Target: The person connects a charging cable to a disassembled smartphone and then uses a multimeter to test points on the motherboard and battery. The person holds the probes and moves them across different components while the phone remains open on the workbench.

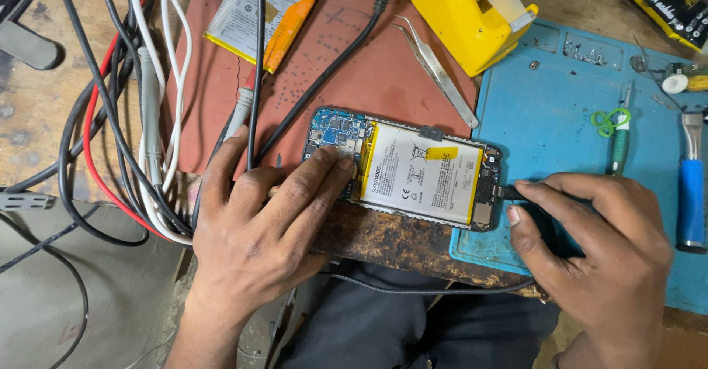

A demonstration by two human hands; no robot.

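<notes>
Phone: an opened phone (413, 173) with its back cover off lies across the front edge of the bench, partly on the reddish-brown mat (354, 74) and reaching to the blue mat (560, 118); its white battery (420, 181) and the circuit board (333, 134) at its left end are bare.

Left hand: the left hand (258, 229) rests flat, fingers spread narrowly and holding nothing; its fingertips (335, 159) press down on the board end, likely to keep the phone from sliding.

Right hand: the right hand (590, 243) is pinched shut on a black cable plug (512, 192) at the phone's right end, thumb below and forefinger above. Whether the plug is fully seated in the port I cannot tell, as the fingers hide part of it.

Cable: the black lead (428, 291) runs under the bench edge, across the person's lap.

Nearby, left: a tangle of red, white and black wires (140, 118) lies just beside the left hand.

Nearby, top: a spare battery (258, 15), metal tweezers (435, 66) and a yellow tape dispenser (464, 15) lie behind the phone, near at hand.

Nearby, right: a green-handled screwdriver (618, 144) and a blue-handled tool (692, 199) lie on the blue mat, apart from the right hand.
</notes>
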